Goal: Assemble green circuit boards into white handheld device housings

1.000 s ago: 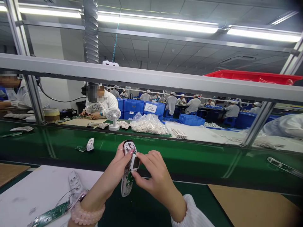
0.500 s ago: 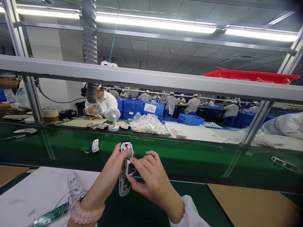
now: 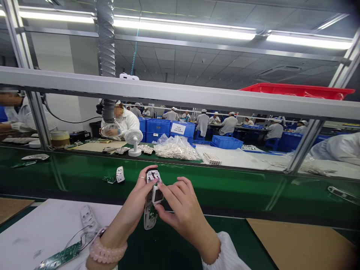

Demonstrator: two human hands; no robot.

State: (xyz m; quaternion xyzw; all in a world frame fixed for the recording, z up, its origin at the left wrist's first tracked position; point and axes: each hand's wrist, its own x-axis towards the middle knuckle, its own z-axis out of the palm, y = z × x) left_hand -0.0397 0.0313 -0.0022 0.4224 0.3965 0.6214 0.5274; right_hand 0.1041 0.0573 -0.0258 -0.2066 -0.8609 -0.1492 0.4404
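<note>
My left hand (image 3: 128, 208) grips a white plastic handheld device housing (image 3: 149, 221) upright near its top, with a bit of green circuit board showing in its lower part. My right hand (image 3: 184, 206) presses its fingertips onto a small screen module (image 3: 158, 195) on the housing's front. Below my left wrist, a pink bead bracelet (image 3: 107, 252) shows. Left of my hands, a green circuit board (image 3: 60, 255) with thin wires and a white perforated plastic shell (image 3: 88, 219) lie on a white mat (image 3: 42, 225).
A green conveyor belt (image 3: 213, 187) runs behind my hands, carrying a white housing part (image 3: 120, 174) and a small board (image 3: 109, 180). Beyond it are a co-worker (image 3: 120, 122), a desk fan (image 3: 134, 140), a bag of white parts (image 3: 176, 148) and blue crates (image 3: 168, 129).
The white part and small board on the belt have moved right. My hands have shifted slightly, and the housing stays in my left hand with my right fingertips on the screen module.
</note>
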